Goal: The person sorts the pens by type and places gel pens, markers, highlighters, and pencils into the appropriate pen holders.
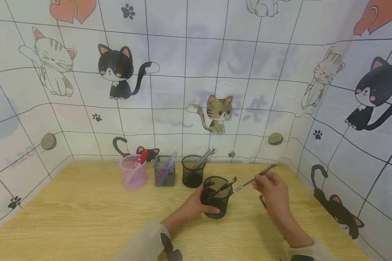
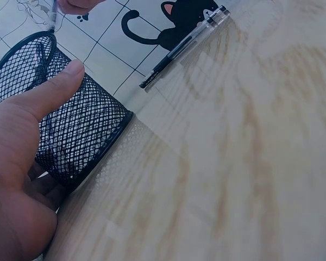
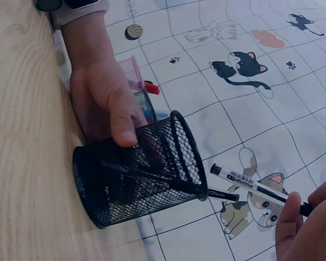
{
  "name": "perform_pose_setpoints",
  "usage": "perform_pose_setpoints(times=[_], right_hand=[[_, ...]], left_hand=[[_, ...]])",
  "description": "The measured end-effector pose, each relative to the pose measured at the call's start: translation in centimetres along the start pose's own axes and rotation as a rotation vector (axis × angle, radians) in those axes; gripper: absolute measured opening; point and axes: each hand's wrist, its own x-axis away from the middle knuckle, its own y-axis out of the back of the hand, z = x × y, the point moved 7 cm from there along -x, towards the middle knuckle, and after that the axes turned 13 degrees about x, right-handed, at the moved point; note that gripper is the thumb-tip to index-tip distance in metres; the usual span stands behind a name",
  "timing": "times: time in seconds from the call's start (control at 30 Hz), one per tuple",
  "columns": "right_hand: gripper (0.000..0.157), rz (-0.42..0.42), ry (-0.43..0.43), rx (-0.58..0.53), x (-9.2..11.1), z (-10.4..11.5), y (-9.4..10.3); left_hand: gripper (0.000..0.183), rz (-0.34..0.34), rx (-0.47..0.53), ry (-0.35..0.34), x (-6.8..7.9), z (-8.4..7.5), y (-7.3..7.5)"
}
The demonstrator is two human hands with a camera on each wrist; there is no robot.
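Observation:
My left hand (image 1: pixel 190 207) grips a round black mesh pen holder (image 1: pixel 217 201) from its left side, the thumb across the front. The holder stands on the table, and a black-capped pen (image 1: pixel 227 185) leans inside it with its end above the rim. In my right hand (image 1: pixel 275 192), fingertips pinch a clear-barrelled pen with black ends (image 3: pixel 261 187). Its far end is close to the holder's rim, at the right side in the head view. Beyond the holder in the left wrist view, a clear and black pen (image 2: pixel 185 46) lies on the table, partly hidden by my right hand in the head view.
Along the back stand a pink cup (image 1: pixel 123 174) with a red marker, a grey square mesh holder (image 1: pixel 160 179) with pens, and another black mesh holder (image 1: pixel 191 181) with slim pens or pencils. A cat-print sheet (image 1: pixel 170 119) walls the wooden table (image 1: pixel 85 210).

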Motion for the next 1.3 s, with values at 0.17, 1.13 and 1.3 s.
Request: perform_pose_setpoints(times=[0.17, 1.13, 1.3], right_hand=[[0.013, -0.008, 0.024, -0.043, -0.2, 0.2, -0.4], [0.025, 0.140, 0.015, 0.107, -0.1, -1.8, -4.1], [0.028, 0.157, 0.005, 0.118, -0.1, -2.1, -4.3]], left_hand=[[0.093, 0.010, 0.003, 0.001, -0.1, 0.1, -0.1], [0.089, -0.005, -0.028, 0.011, 0.0, 0.3, 0.2], [0.088, 0.003, -0.015, 0.003, -0.1, 0.3, 0.2]])
